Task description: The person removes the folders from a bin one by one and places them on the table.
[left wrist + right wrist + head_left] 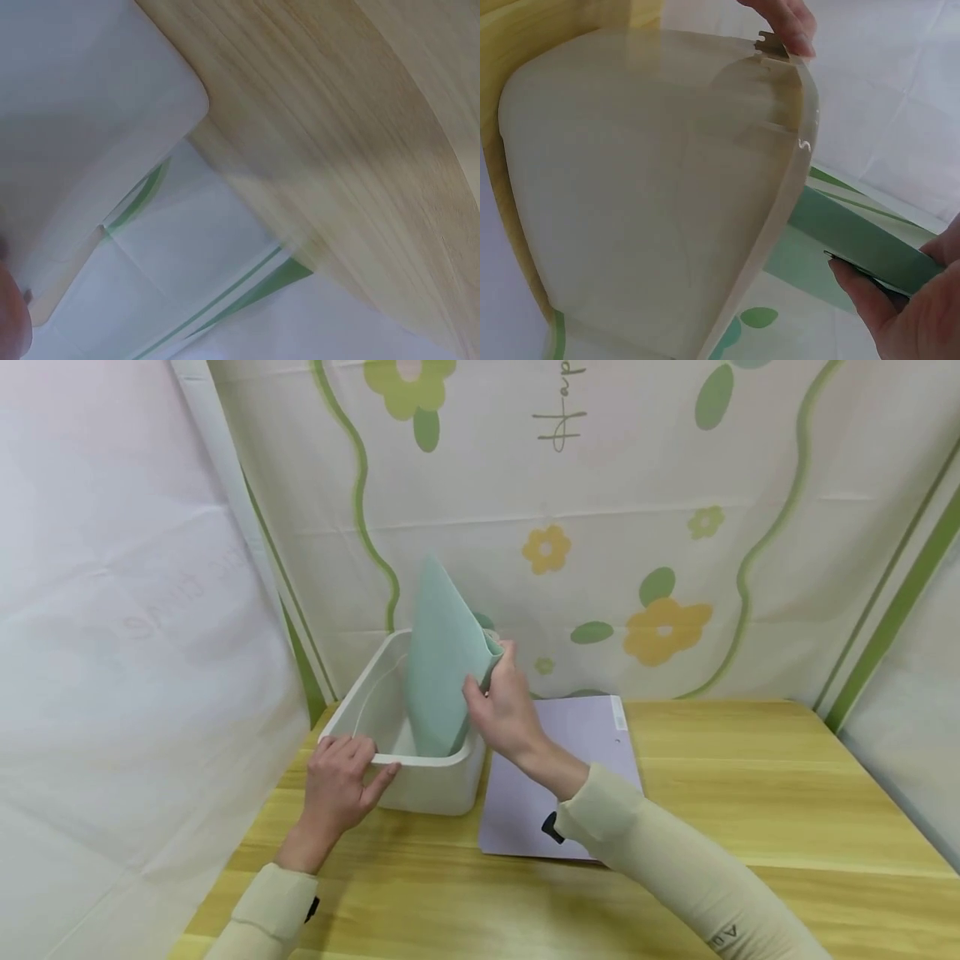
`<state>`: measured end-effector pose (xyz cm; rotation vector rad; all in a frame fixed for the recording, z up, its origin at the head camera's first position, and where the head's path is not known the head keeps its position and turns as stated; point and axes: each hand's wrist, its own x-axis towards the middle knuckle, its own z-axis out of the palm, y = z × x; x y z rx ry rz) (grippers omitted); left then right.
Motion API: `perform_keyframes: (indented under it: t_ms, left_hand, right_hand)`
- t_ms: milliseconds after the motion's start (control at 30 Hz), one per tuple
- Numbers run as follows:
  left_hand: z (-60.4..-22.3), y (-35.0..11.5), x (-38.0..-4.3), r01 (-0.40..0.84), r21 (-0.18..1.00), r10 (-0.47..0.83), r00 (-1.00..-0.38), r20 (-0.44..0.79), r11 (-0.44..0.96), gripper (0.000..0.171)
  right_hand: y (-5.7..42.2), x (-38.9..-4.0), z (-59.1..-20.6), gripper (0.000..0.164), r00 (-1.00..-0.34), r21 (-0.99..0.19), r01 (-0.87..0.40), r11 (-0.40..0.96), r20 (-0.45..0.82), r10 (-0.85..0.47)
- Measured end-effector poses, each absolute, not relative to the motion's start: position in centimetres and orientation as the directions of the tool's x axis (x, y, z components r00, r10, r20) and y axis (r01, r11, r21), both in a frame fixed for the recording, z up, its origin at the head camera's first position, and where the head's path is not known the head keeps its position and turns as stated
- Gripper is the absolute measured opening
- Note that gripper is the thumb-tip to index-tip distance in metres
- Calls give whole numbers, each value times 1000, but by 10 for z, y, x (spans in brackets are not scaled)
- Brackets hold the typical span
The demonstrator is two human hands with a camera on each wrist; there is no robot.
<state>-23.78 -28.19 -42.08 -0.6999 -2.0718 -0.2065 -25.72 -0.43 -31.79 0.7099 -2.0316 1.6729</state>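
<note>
A mint-green folder [446,668] stands tilted in a white plastic bin [431,789], its lower part inside and its top well above the rim. My right hand [506,710] grips the folder by its right side, with the thumb on the near face. The right wrist view shows the folder's narrow green edge [870,236] between thumb and fingers, just past the bin's rim. My left hand [341,781] holds the bin's near left corner, fingers over the rim and thumb along the front. In the left wrist view only a fingertip [11,315] shows beside the bin wall [97,97].
A lilac folder [517,810] with a white label lies flat on the wooden table [750,793], right of the bin and partly under my right forearm. A flower-printed cloth [487,468] hangs behind the table, and a white cloth [112,652] hangs at the left.
</note>
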Motion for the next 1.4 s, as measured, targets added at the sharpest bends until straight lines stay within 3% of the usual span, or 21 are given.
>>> perform_keyframes:
  t_ms: [233,633,1033,1400]
  left_hand:
    - [-421,-279,-238,560,-119,391,-396,831,820,59]
    - [-422,-276,-237,555,-126,389,-387,836,822,59]
    - [-422,-274,-237,568,-120,383,-370,846,814,59]
    - [-422,-276,-237,564,-121,385,-377,842,817,60]
  right_hand:
    - [13,-252,-312,35,-782,-778,-623,77,618,-82]
    - [41,-252,-311,37,-769,-770,-632,92,637,52]
    - [52,-229,-285,34,-801,-803,-592,74,596,59]
    - [70,-255,-298,39,-801,-807,-579,117,589,102]
